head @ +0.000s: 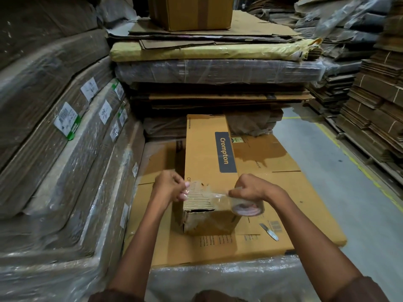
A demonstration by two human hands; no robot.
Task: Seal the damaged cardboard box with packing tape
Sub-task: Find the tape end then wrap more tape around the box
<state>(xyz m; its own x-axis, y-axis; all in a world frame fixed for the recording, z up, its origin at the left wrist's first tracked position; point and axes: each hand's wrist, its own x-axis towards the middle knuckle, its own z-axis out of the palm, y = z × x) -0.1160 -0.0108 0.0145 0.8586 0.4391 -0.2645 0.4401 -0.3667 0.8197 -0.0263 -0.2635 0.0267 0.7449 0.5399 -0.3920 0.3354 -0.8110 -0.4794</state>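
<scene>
Over the torn Crompton box [209,153], the left hand [169,185] pinches the tape end [196,188] while right hand [250,188] fingers clamp the packing tape roll [247,207].

Warehouse interior, dim light. Left: tall stacks of flattened cardboard [50,118] wrapped in clear plastic film, w/ white paper labels [65,118], some edged green. Far centre: layered pile of flat sheets, one bundle in yellow wrap [207,51], another in clear film [218,71]; a taped brown carton [192,12] sits on top. Right: grey concrete floor [349,192] w/ yellow painted line [359,166] running near to far, beside rows of stacked flat cartons [379,118]. Near centre: film-wrapped pallet load topped w/ flat cardboard sheet [305,214].
</scene>
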